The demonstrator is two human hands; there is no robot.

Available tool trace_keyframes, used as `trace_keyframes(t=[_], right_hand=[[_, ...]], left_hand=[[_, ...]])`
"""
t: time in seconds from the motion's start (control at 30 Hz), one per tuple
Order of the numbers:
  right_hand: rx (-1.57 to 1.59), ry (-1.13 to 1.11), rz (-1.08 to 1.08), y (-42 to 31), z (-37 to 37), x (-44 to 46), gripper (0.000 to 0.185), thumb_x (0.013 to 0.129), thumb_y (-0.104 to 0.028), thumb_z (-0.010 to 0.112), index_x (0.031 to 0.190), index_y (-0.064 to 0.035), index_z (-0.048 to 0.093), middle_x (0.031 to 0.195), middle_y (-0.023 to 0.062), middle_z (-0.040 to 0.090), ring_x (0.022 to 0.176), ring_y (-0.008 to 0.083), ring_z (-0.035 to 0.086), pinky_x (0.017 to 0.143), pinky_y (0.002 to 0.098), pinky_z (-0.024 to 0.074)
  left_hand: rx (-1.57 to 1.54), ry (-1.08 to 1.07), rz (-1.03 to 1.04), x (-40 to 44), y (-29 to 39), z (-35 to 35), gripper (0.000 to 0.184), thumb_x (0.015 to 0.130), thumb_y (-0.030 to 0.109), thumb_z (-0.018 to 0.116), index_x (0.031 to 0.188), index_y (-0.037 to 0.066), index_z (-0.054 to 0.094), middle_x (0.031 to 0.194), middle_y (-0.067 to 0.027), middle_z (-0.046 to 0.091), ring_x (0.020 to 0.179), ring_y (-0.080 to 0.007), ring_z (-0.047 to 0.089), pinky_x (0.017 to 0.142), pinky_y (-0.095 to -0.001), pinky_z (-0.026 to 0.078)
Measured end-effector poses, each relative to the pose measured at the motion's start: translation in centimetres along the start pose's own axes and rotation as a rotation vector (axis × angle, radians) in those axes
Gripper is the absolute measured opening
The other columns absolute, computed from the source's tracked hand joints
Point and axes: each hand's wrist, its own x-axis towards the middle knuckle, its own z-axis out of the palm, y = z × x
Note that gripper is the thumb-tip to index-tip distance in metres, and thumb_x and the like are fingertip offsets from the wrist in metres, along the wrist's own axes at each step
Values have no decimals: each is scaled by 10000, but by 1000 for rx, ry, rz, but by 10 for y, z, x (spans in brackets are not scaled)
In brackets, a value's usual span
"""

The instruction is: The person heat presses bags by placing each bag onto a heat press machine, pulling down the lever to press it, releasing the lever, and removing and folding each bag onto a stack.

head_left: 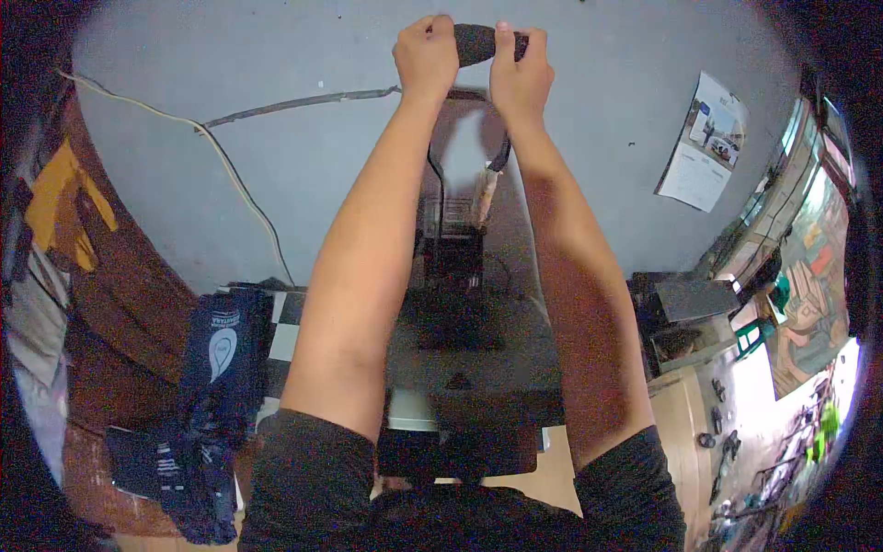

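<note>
Hands curl tightly around opposite ends of a dark bundle, its inside hidden.

One wide-angle camera is looking forward and down from the person's head, with the black shirt lying very near the lens at bottom centre. It is viewing the left arm and right arm lengthwise, with the fingers farther off at top centre, and is facing a grey wall across the upper half.
</note>
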Motion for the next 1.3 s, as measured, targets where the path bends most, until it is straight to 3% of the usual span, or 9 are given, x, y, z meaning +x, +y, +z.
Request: trace_keyframes(t=[0.43, 0.67, 0.77, 0.93, 1.07, 1.13, 1.17, 1.23, 1.3], right_hand=[[-3, -58, -6, 0, -10, 2, 431, 951, -454, 495, 1045, -33, 481, 819, 255, 653, 808, 470, 638, 748, 529, 489], [-490, -478, 171, -30, -57, 16, 544, 959, -492, 458, 1265, -42, 451, 1027, 264, 648, 962, 422, 633, 859, 463, 486], [-468, -555, 53, -41, -94, 2, 572, 957, -476, 474, 1312, -29, 430, 1073, 264, 639, 1013, 423, 617, 889, 452, 476], [-375, -795, -158, -81, -163, -26, 614, 951, -453, 501, 1358, -3, 404, 1123, 271, 622, 1089, 404, 595, 934, 435, 459], [-127, -705, -226, -119, -196, -57, 573, 925, -411, 554, 1296, 14, 456, 1165, 293, 584, 1095, 401, 573, 963, 476, 431], [-5, -668, -276, -160, -212, -68, 639, 900, -417, 590, 1333, 23, 423, 1216, 285, 553, 1139, 401, 540, 991, 472, 403], [108, -630, -328, -178, -218, -76, 712, 875, -422, 627, 1370, 32, 390, 1267, 276, 523, 1184, 400, 508, 1019, 468, 375], [119, -665, -387, -199, -227, -96, 793, 883, -451, 597, 1426, 36, 285, 1391, 277, 379, 1296, 392, 383, 1084, 453, 293], [133, -688, -468, -220, -240, -112, 876, 891, -479, 568, 1481, 40, 181, 1515, 278, 236, 1408, 384, 258, 1149, 438, 211]], left_hand=[[50, -56, 7, 1, -5, 4, 398, 902, 360, 488, 832, 5, 652, 778, -247, 634, 761, -415, 633, 730, -465, 467], [91, -293, -65, 21, -12, -6, 441, 894, 407, 494, 932, 8, 679, 868, -245, 671, 844, -406, 651, 796, -465, 487], [417, -358, 176, 40, -41, 1, 509, 896, 462, 523, 1054, -6, 646, 966, -241, 671, 929, -394, 644, 837, -472, 481], [570, -165, 284, -12, 30, -50, 589, 926, 551, 471, 1178, 27, 566, 1057, -195, 654, 1005, -362, 621, 869, -449, 475], [276, -346, 321, -65, 93, -91, 615, 914, 602, 464, 1156, 52, 598, 1079, -180, 663, 1016, -327, 621, 884, -428, 478], [-56, -523, -104, -101, 129, -102, 623, 901, 629, 474, 1155, 74, 602, 1109, -162, 667, 1020, -294, 624, 876, -410, 477], [-45, -517, -105, -117, 148, -108, 623, 901, 629, 474, 1155, 74, 602, 1109, -162, 667, 1020, -294, 624, 876, -410, 477], [-1015, -751, -1003, -143, 181, -118, 389, 890, 375, 633, 1055, 24, 599, 956, -54, 642, 877, -182, 592, 779, -349, 489], [-1058, -771, -1062, -182, 200, -128, 388, 888, 377, 634, 1052, 27, 601, 959, -62, 647, 882, -185, 597, 788, -354, 489]])
